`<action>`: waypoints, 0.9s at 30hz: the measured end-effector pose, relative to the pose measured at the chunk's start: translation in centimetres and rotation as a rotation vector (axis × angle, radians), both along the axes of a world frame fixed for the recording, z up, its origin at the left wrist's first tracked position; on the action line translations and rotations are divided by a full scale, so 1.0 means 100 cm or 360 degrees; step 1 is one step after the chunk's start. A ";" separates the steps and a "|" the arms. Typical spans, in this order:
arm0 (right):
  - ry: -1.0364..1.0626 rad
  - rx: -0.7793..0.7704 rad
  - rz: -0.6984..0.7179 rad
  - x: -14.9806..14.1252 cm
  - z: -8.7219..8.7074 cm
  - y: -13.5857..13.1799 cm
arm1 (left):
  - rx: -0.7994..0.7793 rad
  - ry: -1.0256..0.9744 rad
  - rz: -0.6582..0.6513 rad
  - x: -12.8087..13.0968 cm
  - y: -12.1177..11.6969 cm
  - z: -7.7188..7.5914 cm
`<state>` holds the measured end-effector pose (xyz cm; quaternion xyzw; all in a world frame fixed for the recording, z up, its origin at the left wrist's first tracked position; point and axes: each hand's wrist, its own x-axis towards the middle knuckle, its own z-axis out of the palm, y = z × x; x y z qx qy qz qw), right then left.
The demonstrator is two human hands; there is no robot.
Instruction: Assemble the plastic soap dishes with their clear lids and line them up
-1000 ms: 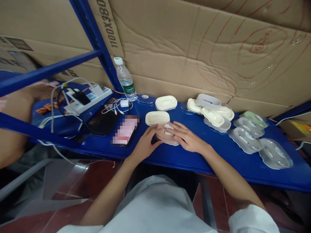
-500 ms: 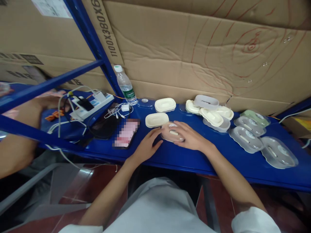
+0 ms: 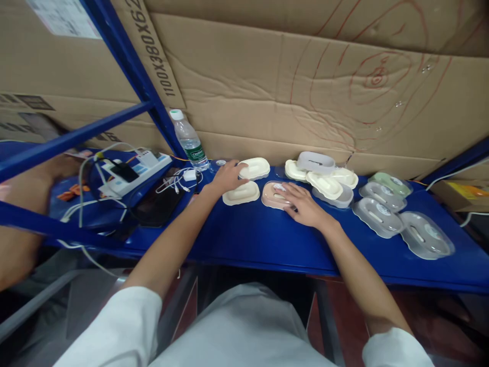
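My left hand (image 3: 226,177) reaches across the blue shelf (image 3: 267,239) and rests on the edge of the far cream oval box (image 3: 255,167), fingers curled over it. A second cream oval box (image 3: 241,193) lies just below that hand. My right hand (image 3: 303,205) lies flat, fingers stretched out, on the right edge of a pink oval box (image 3: 274,195) with a clear lid.
A pile of cream and grey oval boxes (image 3: 327,179) sits to the right, then several clear-lidded ones (image 3: 384,216). A water bottle (image 3: 188,140) stands at the cardboard wall. Left are a power strip (image 3: 132,171), cables, a dark phone (image 3: 156,206) and another person's arm (image 3: 23,204).
My left hand left the pink box and moved up to the far cream box. My right hand slid the pink box away from me, beside the near cream box.
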<state>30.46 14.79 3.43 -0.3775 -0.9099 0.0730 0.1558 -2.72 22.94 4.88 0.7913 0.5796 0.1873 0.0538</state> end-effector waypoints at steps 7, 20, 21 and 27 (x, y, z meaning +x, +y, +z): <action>0.0045 0.0027 -0.0067 -0.001 0.001 -0.002 | -0.0018 -0.0286 -0.0059 0.002 0.020 -0.010; 0.0221 0.0278 -0.0322 -0.009 -0.013 0.004 | 0.0252 -0.0369 -0.0211 0.006 -0.174 -0.021; 0.0252 0.0286 -0.0300 -0.009 -0.012 0.004 | 0.0199 -0.0319 -0.0250 0.006 -0.188 -0.029; 0.0379 0.0272 0.0187 -0.025 -0.003 -0.012 | 0.0163 -0.0090 -0.0306 0.006 -0.198 -0.044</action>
